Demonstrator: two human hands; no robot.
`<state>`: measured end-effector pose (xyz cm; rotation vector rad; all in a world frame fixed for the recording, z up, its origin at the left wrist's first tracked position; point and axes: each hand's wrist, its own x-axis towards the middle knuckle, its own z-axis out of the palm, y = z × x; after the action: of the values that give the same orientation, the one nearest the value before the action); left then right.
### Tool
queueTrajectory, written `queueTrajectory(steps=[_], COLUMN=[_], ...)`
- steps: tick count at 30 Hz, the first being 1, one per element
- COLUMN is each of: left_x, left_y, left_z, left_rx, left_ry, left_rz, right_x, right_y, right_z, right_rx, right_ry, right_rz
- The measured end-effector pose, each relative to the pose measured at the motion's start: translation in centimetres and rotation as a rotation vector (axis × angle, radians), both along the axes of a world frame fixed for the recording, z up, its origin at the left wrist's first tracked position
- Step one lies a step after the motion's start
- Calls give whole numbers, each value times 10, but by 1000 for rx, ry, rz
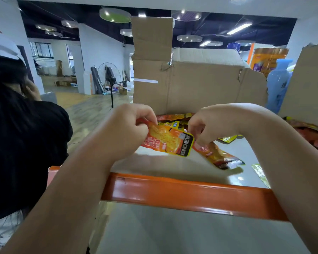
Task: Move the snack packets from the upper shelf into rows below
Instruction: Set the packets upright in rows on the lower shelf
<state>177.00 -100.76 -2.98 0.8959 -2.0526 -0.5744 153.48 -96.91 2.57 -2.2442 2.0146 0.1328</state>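
The shelf [173,167] has a pale, shiny top and an orange bar [182,195] along its front. A big brown box [200,88] stands at the back. A second box [308,85] stands on the right. A pile of packets [174,117] lies right by the big box. A yellow packet [228,138] lies flat near the middle. A green packet [261,174] lies near the front. Red packets [316,136] lie by the second box. Below is a lower shelf [173,235], pale too.
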Motion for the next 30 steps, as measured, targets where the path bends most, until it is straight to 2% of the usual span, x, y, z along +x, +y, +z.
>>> queueTrajectory(steps=[2, 4, 8, 10, 12, 16, 18, 20, 24, 30], left_x=[1, -1, -7, -9, -11, -10, -9, -6, 0, 3], left_y=[-6, -13, -10, -3, -2, 3, 6, 6, 6, 1], left_z=[-2, -6, -8, -7, -8, -6, -4, -3, 5, 1], left_rx=[-8, 4, -1, -16, -37, 1, -5, -5, 115, 92], left_ry=[-4, -128, -461, -531, -546, -496, -454, -482, -602, -452], left_rz=[121, 202, 205, 163, 121, -28, -68, -16, 82, 90], right_x=[2, 3, 0, -2, -3, -3, -4, -6, -13, -11], right_y=[0, 0, 1, 2, 2, -14, -21, -23, -29, -27], right_z=[0, 0, 0, 1, -2, -11, -13, -13, -15, -13], right_rx=[-7, -30, -37, 32, 90, -60, -77, -68, -52, -53], right_ry=[-6, -8, 96, 105, 99, 252, 252, 234, 260, 234], right_rz=[21, 14, -88, -157, -179, -37, -7, -15, -47, -34])
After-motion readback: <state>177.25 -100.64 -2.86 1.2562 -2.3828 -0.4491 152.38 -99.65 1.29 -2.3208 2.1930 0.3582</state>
